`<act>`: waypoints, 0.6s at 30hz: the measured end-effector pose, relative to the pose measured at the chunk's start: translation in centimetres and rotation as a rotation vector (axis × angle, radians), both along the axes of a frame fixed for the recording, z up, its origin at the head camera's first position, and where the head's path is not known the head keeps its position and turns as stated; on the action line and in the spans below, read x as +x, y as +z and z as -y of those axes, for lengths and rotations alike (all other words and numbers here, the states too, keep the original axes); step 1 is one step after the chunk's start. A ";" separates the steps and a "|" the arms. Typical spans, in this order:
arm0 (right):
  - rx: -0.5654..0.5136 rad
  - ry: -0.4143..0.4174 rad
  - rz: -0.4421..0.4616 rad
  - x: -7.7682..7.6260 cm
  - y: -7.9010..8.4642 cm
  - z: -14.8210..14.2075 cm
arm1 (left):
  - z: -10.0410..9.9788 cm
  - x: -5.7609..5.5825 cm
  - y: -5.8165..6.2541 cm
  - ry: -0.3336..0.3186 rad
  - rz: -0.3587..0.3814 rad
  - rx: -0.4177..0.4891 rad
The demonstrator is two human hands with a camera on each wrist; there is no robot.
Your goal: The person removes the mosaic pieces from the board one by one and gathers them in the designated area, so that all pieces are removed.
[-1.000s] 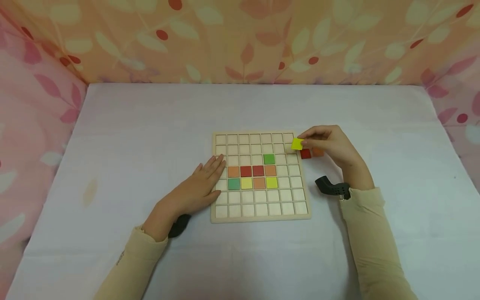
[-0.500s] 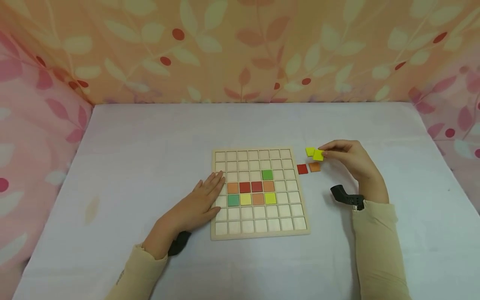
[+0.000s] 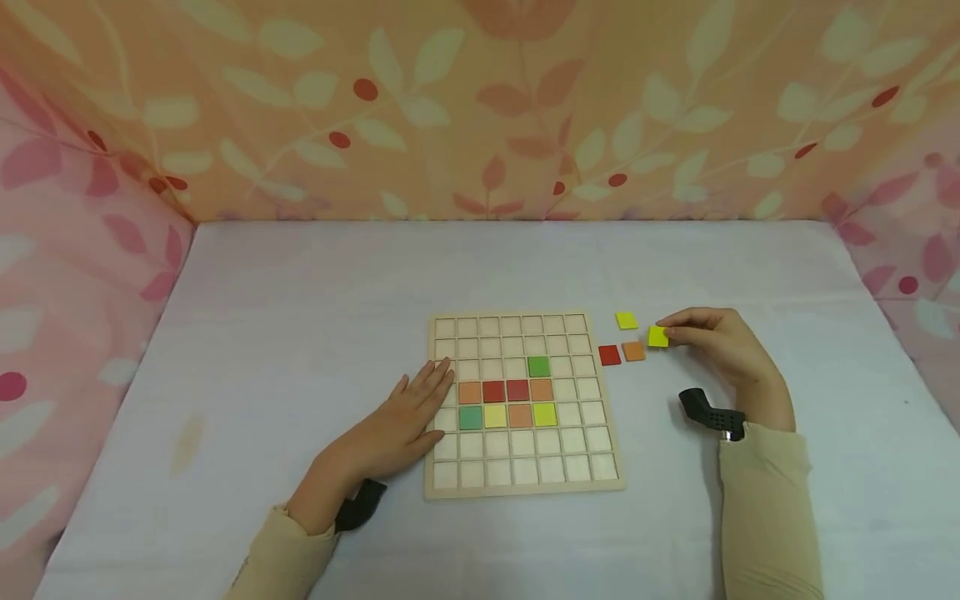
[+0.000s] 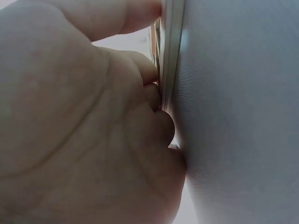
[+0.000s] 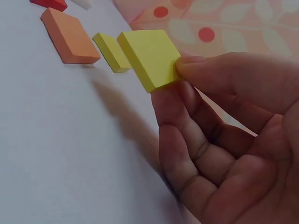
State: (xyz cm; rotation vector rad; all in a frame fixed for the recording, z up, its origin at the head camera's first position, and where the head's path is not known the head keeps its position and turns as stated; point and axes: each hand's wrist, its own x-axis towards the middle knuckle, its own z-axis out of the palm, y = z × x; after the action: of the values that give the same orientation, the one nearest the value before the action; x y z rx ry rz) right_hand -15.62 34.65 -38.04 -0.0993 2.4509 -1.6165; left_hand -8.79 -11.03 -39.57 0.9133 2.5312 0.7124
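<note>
My right hand (image 3: 720, 346) pinches a yellow square tile (image 5: 152, 58) between thumb and fingers, held above the cloth to the right of the board. My left hand (image 3: 393, 425) lies with straight fingers on the left edge of a wooden grid board (image 3: 525, 492). In its cells sit several colored tiles, among them a green tile (image 3: 538, 367), a teal tile (image 3: 470, 417) and a red tile (image 3: 492, 391). Beside the board's upper right lie a loose red tile (image 3: 610, 355), an orange tile (image 3: 633, 351) and another yellow tile (image 3: 626, 321).
A white cloth (image 3: 315, 292) covers the table. Floral fabric (image 3: 480, 108) stands as a wall behind it, with pink fabric (image 3: 82, 275) at the sides. Black wrist devices sit at both cuffs, the right wrist device (image 3: 711, 414) near the cloth.
My right hand has moved right with the yellow tile, away from the board's upper right corner and past the loose tiles. The head view has tilted up. My left hand stays on the board.
</note>
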 end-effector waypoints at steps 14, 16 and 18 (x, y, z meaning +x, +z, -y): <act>0.135 0.036 0.002 -0.1 0.3 -0.4 | -0.1 0.1 0.2 -0.004 -0.009 0.000; 0.180 0.041 -0.001 -0.2 0.5 -0.4 | -0.1 0.0 0.2 -0.001 -0.012 -0.002; 0.224 0.038 0.001 -0.3 0.7 -0.4 | -0.1 -0.1 0.2 -0.002 -0.013 -0.003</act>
State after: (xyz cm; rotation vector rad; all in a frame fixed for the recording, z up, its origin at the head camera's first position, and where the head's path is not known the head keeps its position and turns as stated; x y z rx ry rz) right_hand -15.92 35.08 -37.36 -0.1093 2.5927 -1.3155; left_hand -8.91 -10.91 -39.39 0.9221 2.5418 0.7044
